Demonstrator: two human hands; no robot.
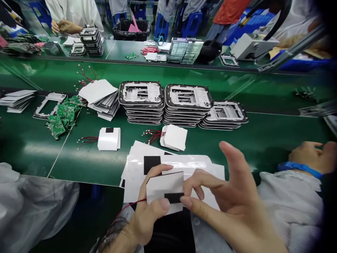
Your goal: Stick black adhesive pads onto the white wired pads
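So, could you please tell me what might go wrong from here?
The black rectangular strip could shift or crease, with the right hand at its end. The thin red wire of the flat white panel in the left hand might snag. The glossy white sheets seem to overhang the green tabletop and could slide off.

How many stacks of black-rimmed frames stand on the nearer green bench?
3, in a row: the left stack, the middle stack beside it, and the shorter right stack.
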